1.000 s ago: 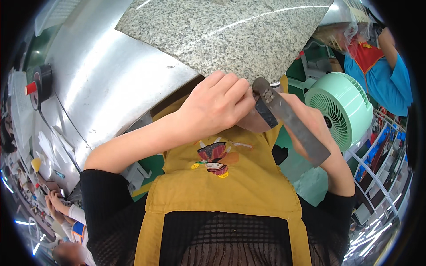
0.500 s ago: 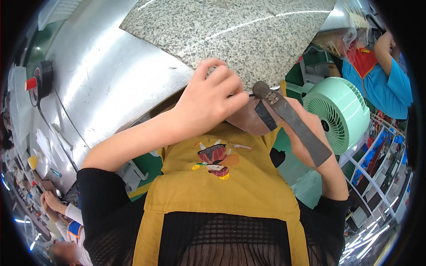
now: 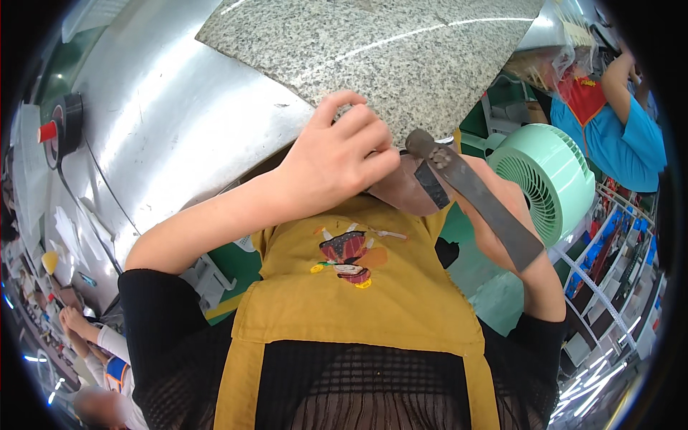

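Two bare hands at the near corner of a speckled grey granite slab (image 3: 373, 61), which overlies the shiny silver metal desk (image 3: 179, 132). The brown, smooth, rounded piece with a leathery look (image 3: 401, 190) lies between the hands: just right of the left hand (image 3: 344, 154), and left of the right hand (image 3: 503, 189), on the near side of the slab's corner and above the mustard-yellow cloth apron (image 3: 358, 315). A black strip (image 3: 431, 188) crosses its right part, slanting from far left to near right. The dark grey metal hammer head (image 3: 479, 201) has its long axis on a similar slant, rounded end far left, broad flat end near right; the rounded end stands close to the strip's far end, and contact cannot be determined. The left hand is the nearer to the brown piece, its fingers bent and partly apart; whether they pinch anything cannot be told, the fingertips being turned from view. The right hand appears clamped on the hammer, judging by the head poised over it. Hidden: the handle, most of the right fingers, and the brown piece's far left portion. Cut off: the slab's far edge
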{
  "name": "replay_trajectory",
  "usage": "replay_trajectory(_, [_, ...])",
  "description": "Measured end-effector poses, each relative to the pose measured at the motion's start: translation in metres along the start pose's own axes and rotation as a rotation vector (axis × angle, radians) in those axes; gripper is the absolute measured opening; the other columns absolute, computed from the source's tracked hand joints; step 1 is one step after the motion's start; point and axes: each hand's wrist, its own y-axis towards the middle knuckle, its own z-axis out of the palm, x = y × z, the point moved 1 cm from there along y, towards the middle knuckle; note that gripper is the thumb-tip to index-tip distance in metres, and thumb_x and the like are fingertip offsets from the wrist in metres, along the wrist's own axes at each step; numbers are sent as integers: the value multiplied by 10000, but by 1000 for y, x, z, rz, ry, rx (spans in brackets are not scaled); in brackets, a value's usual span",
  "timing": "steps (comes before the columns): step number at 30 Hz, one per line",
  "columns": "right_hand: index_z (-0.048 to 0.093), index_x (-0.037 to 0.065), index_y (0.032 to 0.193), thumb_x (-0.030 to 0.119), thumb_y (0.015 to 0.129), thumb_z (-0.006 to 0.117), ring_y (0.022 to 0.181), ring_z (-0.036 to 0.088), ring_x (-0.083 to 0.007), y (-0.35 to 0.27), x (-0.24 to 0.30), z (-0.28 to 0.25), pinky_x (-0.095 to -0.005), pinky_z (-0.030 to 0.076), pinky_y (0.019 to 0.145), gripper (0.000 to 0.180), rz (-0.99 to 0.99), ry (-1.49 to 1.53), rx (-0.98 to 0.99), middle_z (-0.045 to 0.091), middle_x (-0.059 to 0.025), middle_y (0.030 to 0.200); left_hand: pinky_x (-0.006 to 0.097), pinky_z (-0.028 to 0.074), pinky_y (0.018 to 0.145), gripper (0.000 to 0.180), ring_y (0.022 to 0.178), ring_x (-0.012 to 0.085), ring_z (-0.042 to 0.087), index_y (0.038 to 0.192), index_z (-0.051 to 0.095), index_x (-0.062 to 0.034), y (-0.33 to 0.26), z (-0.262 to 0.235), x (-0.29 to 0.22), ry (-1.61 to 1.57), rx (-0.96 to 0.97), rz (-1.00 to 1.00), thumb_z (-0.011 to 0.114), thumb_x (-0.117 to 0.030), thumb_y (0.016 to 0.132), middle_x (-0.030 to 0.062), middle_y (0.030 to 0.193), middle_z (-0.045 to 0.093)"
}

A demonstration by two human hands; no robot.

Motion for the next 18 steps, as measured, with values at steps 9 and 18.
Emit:
replay_trajectory(9, [489,34,1200,24,815,547,806,620,-353,5,0,-1,-365,503,645,390,-69,-76,66,615,-148,955,409,416,896,217,812,178,516,859,604,-102,-2,3,1,30,-35,49,616,-118,643,3,825,517])
replay_trajectory(18, [485,41,1167,20,822,538,794,602,-359,1,1,14,-374,476,646,350,-8,-104,37,595,-168,878,407,376,928,172,883,189,516,856,611,-128,-6,1,3,-166,7,-209,692,-97,707,-21,844,552])
